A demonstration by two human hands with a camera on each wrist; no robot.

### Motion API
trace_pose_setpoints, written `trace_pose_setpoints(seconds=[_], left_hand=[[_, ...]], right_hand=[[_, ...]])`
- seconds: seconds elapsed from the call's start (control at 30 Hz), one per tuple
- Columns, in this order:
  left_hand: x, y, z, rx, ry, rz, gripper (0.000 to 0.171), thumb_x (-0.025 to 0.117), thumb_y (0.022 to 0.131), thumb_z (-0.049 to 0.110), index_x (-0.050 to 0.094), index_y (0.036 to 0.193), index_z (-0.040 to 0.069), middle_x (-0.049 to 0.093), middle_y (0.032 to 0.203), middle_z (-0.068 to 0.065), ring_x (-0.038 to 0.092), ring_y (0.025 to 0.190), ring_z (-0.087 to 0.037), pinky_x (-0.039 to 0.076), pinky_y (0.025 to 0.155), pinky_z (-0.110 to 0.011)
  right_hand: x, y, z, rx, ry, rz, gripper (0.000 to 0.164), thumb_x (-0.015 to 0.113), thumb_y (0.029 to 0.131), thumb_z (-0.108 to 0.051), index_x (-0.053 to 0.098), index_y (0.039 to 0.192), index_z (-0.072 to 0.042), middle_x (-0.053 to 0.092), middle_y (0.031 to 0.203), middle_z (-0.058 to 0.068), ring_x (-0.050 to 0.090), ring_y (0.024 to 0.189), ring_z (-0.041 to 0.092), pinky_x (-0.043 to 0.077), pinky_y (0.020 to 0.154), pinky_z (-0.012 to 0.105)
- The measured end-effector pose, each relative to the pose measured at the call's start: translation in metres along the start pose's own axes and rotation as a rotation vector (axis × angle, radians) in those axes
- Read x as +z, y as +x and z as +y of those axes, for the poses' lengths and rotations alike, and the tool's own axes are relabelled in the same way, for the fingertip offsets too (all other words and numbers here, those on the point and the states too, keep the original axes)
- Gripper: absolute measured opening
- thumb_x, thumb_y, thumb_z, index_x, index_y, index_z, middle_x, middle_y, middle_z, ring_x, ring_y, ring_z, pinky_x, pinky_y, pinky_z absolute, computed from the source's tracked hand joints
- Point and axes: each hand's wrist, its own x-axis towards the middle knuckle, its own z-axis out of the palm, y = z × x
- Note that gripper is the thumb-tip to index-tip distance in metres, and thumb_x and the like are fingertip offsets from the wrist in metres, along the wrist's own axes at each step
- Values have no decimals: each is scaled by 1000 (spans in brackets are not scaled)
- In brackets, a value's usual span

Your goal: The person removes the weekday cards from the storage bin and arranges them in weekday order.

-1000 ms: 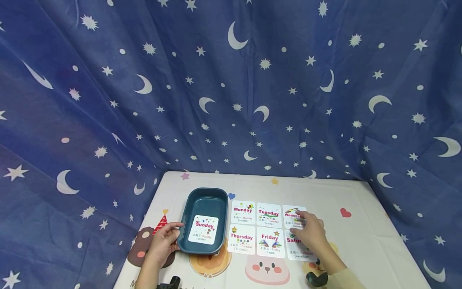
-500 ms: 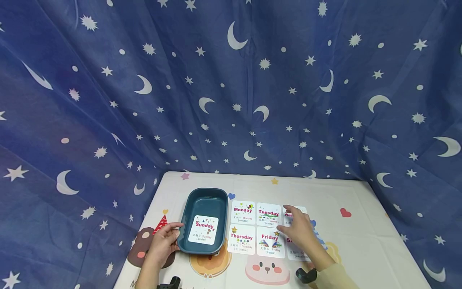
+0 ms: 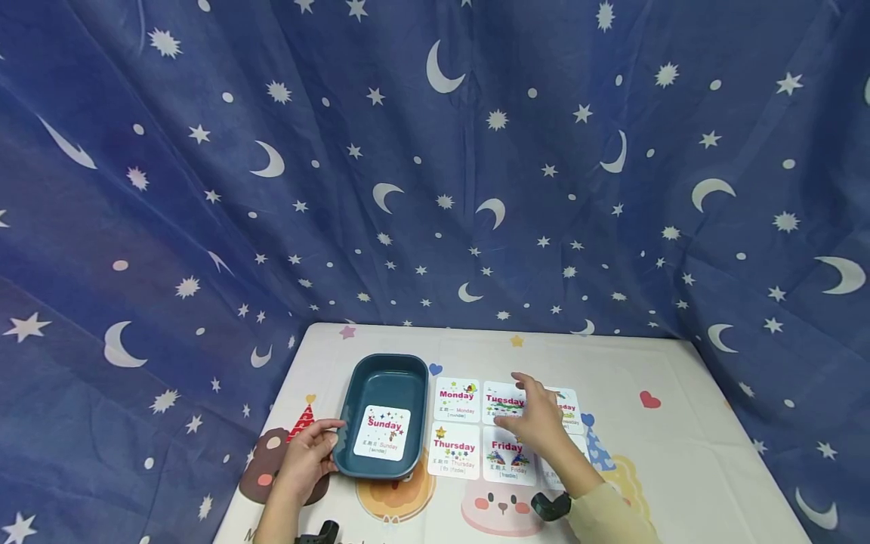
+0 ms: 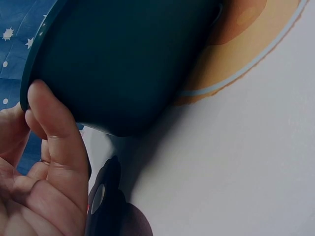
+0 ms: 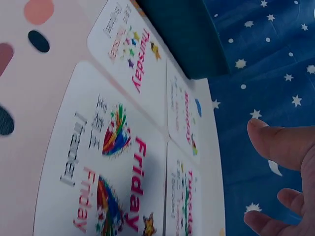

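Note:
My left hand [image 3: 305, 462] pinches the left rim of a dark teal tray [image 3: 390, 364], its thumb and fingers at the edge in the left wrist view. Inside the tray lies a white Sunday card [image 3: 384, 434]. My right hand [image 3: 541, 418] hovers over the other cards with fingers spread and nothing between them. It partly covers the Tuesday card [image 3: 499, 394], the Wednesday card [image 3: 569, 408] and the Saturday card [image 3: 552, 476]. The Friday card [image 5: 78, 162] and Thursday card [image 5: 118, 49] show fully in the right wrist view, with the Monday card [image 3: 457, 400] beyond them.
The cards lie in two rows to the right of the tray. A white tablecloth [image 3: 680, 438] printed with cartoon animals and hearts covers the table. Behind it and along the sides hangs a blue curtain [image 3: 435, 189] with moons and stars.
My right hand has moved left, from above the Wednesday and Saturday cards to above the Tuesday card, uncovering part of Wednesday. The left hand and tray stay in place.

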Motion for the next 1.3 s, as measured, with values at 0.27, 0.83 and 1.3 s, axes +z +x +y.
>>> trace_pose_setpoints(seconds=[0.27,0.83,1.3], left_hand=[[1,-2,2,4,13,6,32,55,106,-3,63,137,-4,62,92,-8,59,70,-17,57,59,-30],[-1,0,1,-12,12,-3,32,54,107,-2,64,138,-2,60,89,-8,59,70,-17,58,60,-30],[-1,0,1,-5,7,-2,31,55,107,-3,65,136,-2,59,90,-9,59,71,-18,58,60,-31]], right_hand=[[12,-1,-19,-48,2,-4,103,99,74,-29,45,161,-19,55,157,16,45,145,46,27,117,74],[38,-4,-58,-103,-24,-16,113,103,67,-34,43,161,-21,52,158,15,46,140,42,36,112,69],[64,-13,-93,-176,-44,-78,115,104,64,-37,43,160,-23,54,153,14,48,136,37,39,108,64]])
